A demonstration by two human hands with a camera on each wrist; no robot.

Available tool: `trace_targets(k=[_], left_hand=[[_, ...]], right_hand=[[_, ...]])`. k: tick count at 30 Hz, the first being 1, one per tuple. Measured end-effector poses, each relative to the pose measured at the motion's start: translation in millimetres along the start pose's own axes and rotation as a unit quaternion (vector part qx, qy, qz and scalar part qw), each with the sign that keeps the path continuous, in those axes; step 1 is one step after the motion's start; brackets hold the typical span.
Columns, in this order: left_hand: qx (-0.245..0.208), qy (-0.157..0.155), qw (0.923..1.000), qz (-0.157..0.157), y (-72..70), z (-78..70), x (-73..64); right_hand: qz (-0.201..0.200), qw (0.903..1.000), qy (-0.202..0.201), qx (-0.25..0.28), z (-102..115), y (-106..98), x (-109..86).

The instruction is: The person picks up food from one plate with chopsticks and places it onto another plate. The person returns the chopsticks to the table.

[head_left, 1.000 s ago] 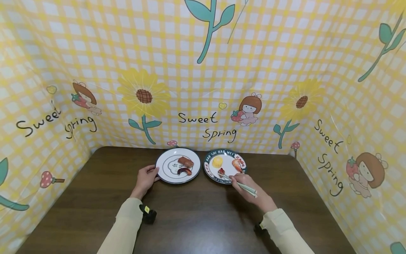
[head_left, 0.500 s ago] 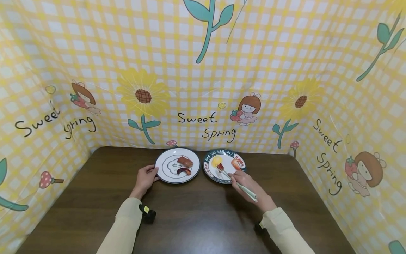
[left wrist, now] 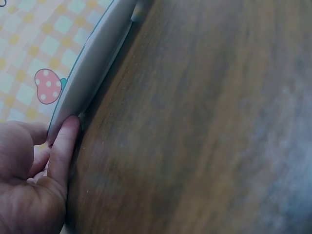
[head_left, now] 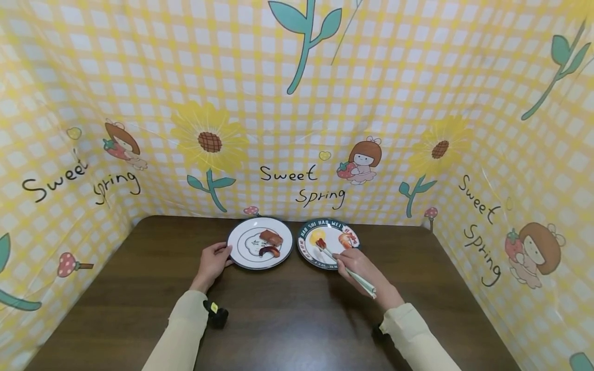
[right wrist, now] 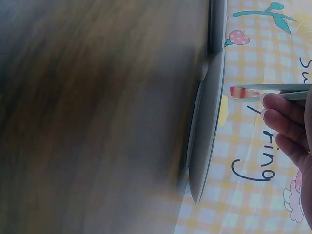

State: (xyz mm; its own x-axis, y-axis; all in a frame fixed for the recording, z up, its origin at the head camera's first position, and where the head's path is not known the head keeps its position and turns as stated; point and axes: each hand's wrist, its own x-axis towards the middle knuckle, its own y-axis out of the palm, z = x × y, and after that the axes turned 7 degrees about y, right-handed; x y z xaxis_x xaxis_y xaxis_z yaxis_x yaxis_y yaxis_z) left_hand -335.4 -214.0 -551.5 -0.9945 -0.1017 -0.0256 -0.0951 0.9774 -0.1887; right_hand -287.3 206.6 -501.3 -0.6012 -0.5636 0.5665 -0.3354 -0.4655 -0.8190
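My left hand [head_left: 212, 264] pinches the left rim of a white plate [head_left: 241, 243] with thin dark rings; in the left wrist view its fingers [left wrist: 63, 151] are at the plate's edge. On that plate lie a reddish-brown block of food [head_left: 271, 236] and a dark curved piece [head_left: 269, 251]. My right hand [head_left: 364, 270] grips pale green chopsticks [head_left: 363, 283]. Their tips hold a small red piece of food [right wrist: 237, 92], raised above the green-rimmed plate [head_left: 336, 243] in the right wrist view. A round yellow piece [head_left: 316, 235] and a shrimp [head_left: 346, 240] lie on this plate.
Both plates stand side by side near the back edge of a dark wooden table [head_left: 278, 319], with a narrow gap between them. A yellow checked cloth [head_left: 297, 118] hangs behind the table and along both sides. A small black device [head_left: 216, 314] is on the left wrist.
The red piece, between the chopstick tips, has moved up and slightly left towards the yellow piece. The chopsticks' rear ends have dipped. My left hand and its plate have stayed in place.
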Motion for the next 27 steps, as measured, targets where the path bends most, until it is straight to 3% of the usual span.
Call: trace_targets(k=[22, 27], left_hand=[[-0.004, 0.002, 1.0, -0.003, -0.6, -1.4, -1.8], [-0.004, -0.001, 1.0, -0.006, -1.1, -1.3, -2.6]], right_hand=[[0.034, 0.9983, 0.036, 0.029, 16, 0, 6.8], [0.026, 0.9987, 0.026, 0.035, 23, -1, 10.4]])
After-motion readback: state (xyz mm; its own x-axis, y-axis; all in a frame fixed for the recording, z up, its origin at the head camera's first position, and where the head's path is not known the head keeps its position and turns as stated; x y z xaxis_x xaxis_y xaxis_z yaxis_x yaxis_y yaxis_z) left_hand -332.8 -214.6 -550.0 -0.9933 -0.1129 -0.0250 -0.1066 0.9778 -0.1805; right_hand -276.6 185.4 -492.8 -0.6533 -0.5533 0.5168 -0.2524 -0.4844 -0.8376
